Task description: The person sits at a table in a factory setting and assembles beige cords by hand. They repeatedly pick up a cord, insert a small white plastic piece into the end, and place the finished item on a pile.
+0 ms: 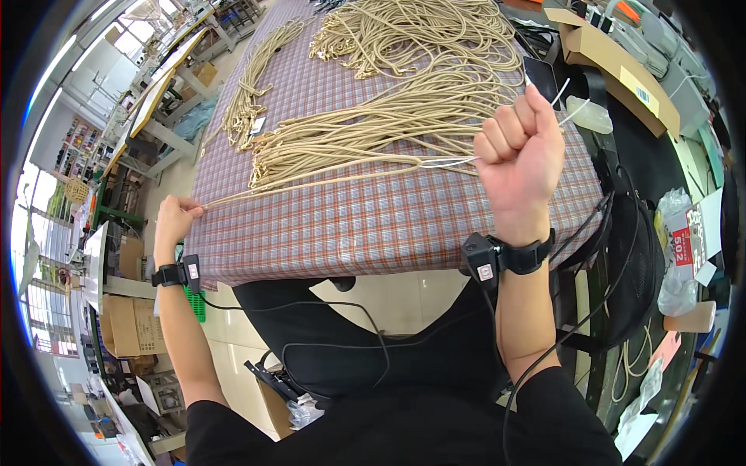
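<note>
Fists closed: the right hand (519, 147) grips a white tie (447, 161) above the checked table (373, 225), the left hand (176, 219) pinches a tan cord (311, 185) at the table's edge.

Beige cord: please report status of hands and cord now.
Left hand pinches beige cord end. Right hand fisted on white tie. Cord taut over checked table; cord bundles alongside.

Matt beige braided cords (373, 116), woven plaid tablecloth (373, 225) — soft, matt, brown cardboard box (614, 62)
</note>
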Action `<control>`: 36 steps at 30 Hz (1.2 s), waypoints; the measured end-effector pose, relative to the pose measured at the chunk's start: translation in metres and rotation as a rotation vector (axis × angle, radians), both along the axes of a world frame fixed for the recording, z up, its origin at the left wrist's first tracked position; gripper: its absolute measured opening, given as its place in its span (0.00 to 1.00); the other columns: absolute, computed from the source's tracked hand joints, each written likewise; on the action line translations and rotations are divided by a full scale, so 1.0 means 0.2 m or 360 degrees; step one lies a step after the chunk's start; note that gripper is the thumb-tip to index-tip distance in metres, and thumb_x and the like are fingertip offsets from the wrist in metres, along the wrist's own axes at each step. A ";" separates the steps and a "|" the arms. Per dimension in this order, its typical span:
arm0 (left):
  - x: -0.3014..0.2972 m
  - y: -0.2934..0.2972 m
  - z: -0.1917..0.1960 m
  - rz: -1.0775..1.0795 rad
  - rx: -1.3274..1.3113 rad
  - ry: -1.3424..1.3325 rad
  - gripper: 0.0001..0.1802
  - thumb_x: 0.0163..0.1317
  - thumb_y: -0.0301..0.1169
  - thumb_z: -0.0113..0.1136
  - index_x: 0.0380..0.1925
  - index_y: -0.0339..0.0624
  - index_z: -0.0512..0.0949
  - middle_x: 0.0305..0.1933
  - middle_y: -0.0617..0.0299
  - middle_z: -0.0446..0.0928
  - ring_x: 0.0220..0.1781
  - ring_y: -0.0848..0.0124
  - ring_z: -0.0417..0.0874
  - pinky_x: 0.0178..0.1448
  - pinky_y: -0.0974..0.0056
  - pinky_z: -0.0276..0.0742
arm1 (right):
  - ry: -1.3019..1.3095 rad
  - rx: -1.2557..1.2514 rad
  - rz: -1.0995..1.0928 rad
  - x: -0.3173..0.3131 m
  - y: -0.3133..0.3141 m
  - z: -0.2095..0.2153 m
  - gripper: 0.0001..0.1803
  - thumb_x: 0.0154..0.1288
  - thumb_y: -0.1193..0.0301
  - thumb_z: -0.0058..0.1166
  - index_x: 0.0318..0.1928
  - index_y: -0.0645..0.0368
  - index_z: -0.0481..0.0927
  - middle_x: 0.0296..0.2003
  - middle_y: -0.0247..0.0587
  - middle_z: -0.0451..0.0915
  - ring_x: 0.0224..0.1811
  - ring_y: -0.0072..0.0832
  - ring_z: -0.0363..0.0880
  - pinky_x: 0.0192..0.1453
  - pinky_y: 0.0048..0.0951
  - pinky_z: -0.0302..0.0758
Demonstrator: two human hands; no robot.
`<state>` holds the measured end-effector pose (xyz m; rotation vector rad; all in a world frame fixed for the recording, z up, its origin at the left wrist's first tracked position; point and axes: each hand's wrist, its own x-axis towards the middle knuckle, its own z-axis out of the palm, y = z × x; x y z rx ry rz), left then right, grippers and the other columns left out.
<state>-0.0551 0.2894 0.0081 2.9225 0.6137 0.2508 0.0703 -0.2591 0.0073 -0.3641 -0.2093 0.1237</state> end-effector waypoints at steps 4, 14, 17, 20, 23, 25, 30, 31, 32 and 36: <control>0.03 -0.13 0.14 -0.0076 0.0403 0.0413 0.19 0.54 0.30 0.78 0.47 0.38 0.89 0.49 0.45 0.88 0.52 0.50 0.88 0.57 0.51 0.82 | 0.0000 0.0006 0.0036 0.00 0.04 0.01 0.28 0.85 0.61 0.44 0.22 0.45 0.52 0.16 0.22 0.46 0.18 0.18 0.39 0.22 0.29 0.40; 0.15 -1.63 0.29 -0.1608 -0.0466 -0.0631 0.43 0.50 0.31 0.80 0.69 0.37 0.76 0.65 0.46 0.80 0.67 0.48 0.80 0.72 0.50 0.74 | -0.0054 -0.0084 0.0026 -0.03 0.05 0.02 0.28 0.86 0.60 0.43 0.22 0.46 0.53 0.16 0.22 0.46 0.18 0.18 0.39 0.22 0.29 0.40; 0.21 -1.79 0.19 -0.1567 -0.0357 -0.0720 0.44 0.49 0.32 0.81 0.69 0.35 0.75 0.61 0.46 0.81 0.66 0.49 0.80 0.71 0.51 0.75 | -0.0073 -0.0077 0.0045 -0.07 0.08 0.06 0.28 0.86 0.59 0.42 0.23 0.46 0.54 0.16 0.22 0.46 0.18 0.18 0.39 0.22 0.29 0.41; 0.29 -1.78 0.06 -0.1494 -0.0564 -0.0396 0.44 0.50 0.31 0.81 0.70 0.37 0.74 0.58 0.48 0.83 0.63 0.50 0.82 0.67 0.52 0.78 | -0.0107 -0.0058 0.0088 -0.08 0.05 0.05 0.28 0.87 0.58 0.43 0.23 0.46 0.54 0.16 0.22 0.47 0.18 0.18 0.40 0.22 0.29 0.41; 0.33 -1.74 -0.03 -0.1447 -0.0780 -0.0513 0.32 0.55 0.29 0.80 0.61 0.36 0.81 0.47 0.50 0.88 0.48 0.54 0.89 0.55 0.56 0.82 | -0.0108 -0.0105 0.0061 -0.08 0.02 0.06 0.28 0.86 0.58 0.44 0.23 0.45 0.54 0.16 0.21 0.47 0.17 0.17 0.41 0.22 0.28 0.42; 0.32 -1.75 -0.02 -0.1425 -0.0849 -0.0577 0.22 0.56 0.27 0.80 0.51 0.35 0.87 0.41 0.50 0.89 0.41 0.57 0.90 0.48 0.58 0.83 | -0.0073 -0.0162 0.0042 -0.07 0.00 0.06 0.28 0.86 0.58 0.44 0.22 0.45 0.54 0.16 0.21 0.47 0.17 0.17 0.41 0.22 0.28 0.42; 0.35 -1.74 -0.07 -0.1453 -0.0977 -0.0651 0.16 0.60 0.26 0.76 0.49 0.35 0.87 0.38 0.49 0.88 0.37 0.58 0.89 0.43 0.61 0.82 | -0.0015 -0.0181 0.0015 -0.05 0.00 0.05 0.28 0.86 0.59 0.45 0.22 0.44 0.54 0.16 0.20 0.47 0.17 0.17 0.42 0.22 0.27 0.42; 0.36 -1.73 -0.08 -0.1488 -0.0980 -0.0700 0.15 0.62 0.25 0.75 0.49 0.35 0.87 0.37 0.49 0.88 0.36 0.58 0.89 0.42 0.61 0.81 | -0.0012 -0.0174 0.0011 -0.05 0.00 0.06 0.28 0.86 0.59 0.45 0.22 0.44 0.54 0.16 0.20 0.47 0.17 0.17 0.42 0.22 0.27 0.43; 0.36 -1.73 -0.08 -0.1495 -0.0964 -0.0695 0.15 0.63 0.25 0.74 0.49 0.35 0.87 0.35 0.49 0.86 0.34 0.59 0.87 0.41 0.61 0.81 | -0.0025 -0.0160 0.0013 -0.04 0.00 0.06 0.28 0.86 0.59 0.45 0.22 0.44 0.54 0.16 0.20 0.47 0.17 0.17 0.42 0.22 0.27 0.42; 0.33 -1.75 -0.06 -0.1504 -0.0967 -0.0621 0.15 0.66 0.24 0.71 0.52 0.35 0.86 0.30 0.49 0.82 0.26 0.59 0.81 0.35 0.60 0.77 | -0.0053 -0.0180 -0.0011 -0.04 -0.02 0.06 0.29 0.86 0.58 0.44 0.22 0.44 0.54 0.16 0.21 0.47 0.17 0.17 0.42 0.21 0.27 0.42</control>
